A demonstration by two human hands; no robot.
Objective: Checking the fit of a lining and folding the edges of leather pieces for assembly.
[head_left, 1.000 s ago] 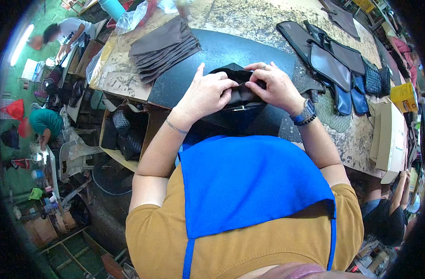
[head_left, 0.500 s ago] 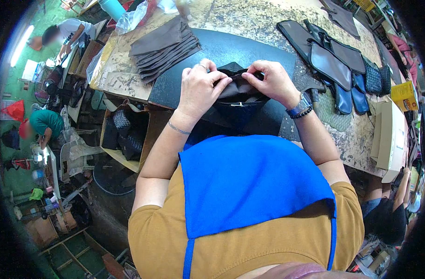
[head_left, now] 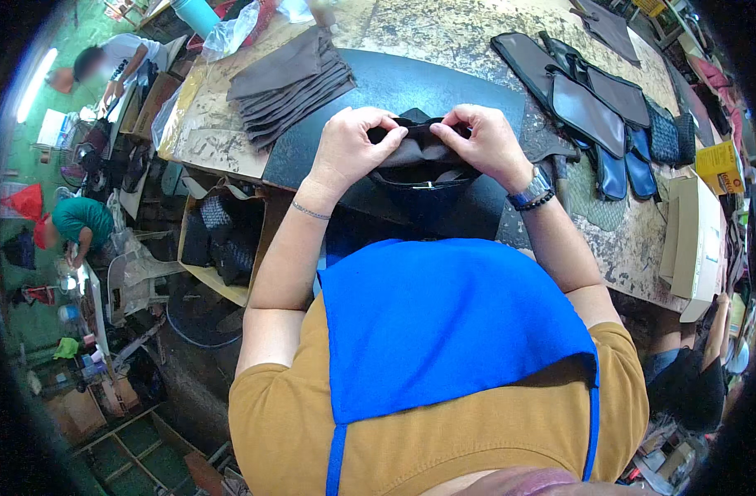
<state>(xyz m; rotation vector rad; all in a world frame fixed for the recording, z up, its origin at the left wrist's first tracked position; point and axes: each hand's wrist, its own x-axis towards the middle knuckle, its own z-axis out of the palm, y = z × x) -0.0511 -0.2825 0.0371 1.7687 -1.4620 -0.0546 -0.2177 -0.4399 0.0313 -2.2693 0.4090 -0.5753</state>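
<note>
Closest to me, a mustard shirt (head_left: 394, 450) shows around a bright blue apron (head_left: 456, 322), and both bare forearms reach over the tabletop (head_left: 221, 153). Past the apron, between the two hands and just above the near edge, is a dark pouch (head_left: 425, 157), its mouth spread wide and its brown lining showing, with a small shiny metal piece on the near rim.

The left hand (head_left: 349, 147), a thin chain at its wrist, has its grip closed, thumb and fingers pinching the pouch's edge on that side. The right hand (head_left: 487, 145), wearing a watch (head_left: 528, 194) and dark beads, has its grip pinched on the opposite edge. Under and beyond them lies a black mat (head_left: 419, 78).

Just right of the right wrist rests a dark hammer-like tool (head_left: 560, 168). Down to the left, below tabletop height, an open box (head_left: 221, 287) holds dark woven pieces.

Farther over, a fanned stack of dark brown pieces (head_left: 291, 87) overlaps the mat's left side, while finished-looking dark pouches (head_left: 589, 112) lie heaped to the right. Near the far left corner sit a clear plastic bag (head_left: 233, 35) and a turquoise bucket (head_left: 194, 15). Away across the green floor, one co-worker in green (head_left: 82, 221) and another in white (head_left: 134, 54) bend over their own work.
</note>
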